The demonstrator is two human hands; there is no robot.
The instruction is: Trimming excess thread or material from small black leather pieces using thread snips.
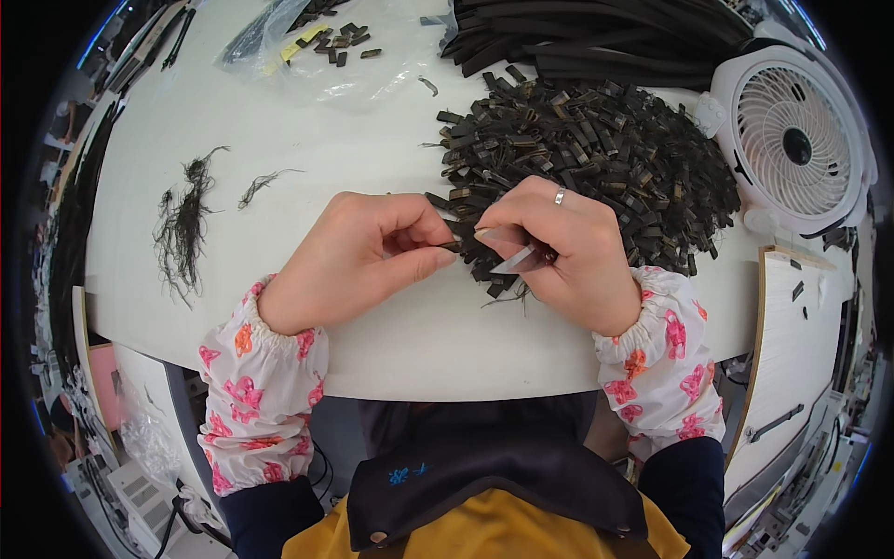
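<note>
My left hand (358, 252) pinches a small black fabric piece (451, 246) between thumb and forefinger, above the table's near half. Close by on the right, my right hand (573, 247) is closed around metal thread snips (518, 262); their bright blades point toward the left hand, and the handle is mostly hidden in the palm. Just beyond the hands rises a large heap of short black fabric loops (596, 140), some with loose thread ends. The right hand overlaps the heap's near left edge.
A white fan (796, 144) stands right of the heap. Long black strips (596, 37) lie behind it. Tangled black thread (186, 219) lies at left on the white table (419, 359). At the back, a clear plastic bag (358, 79) has small pieces on it.
</note>
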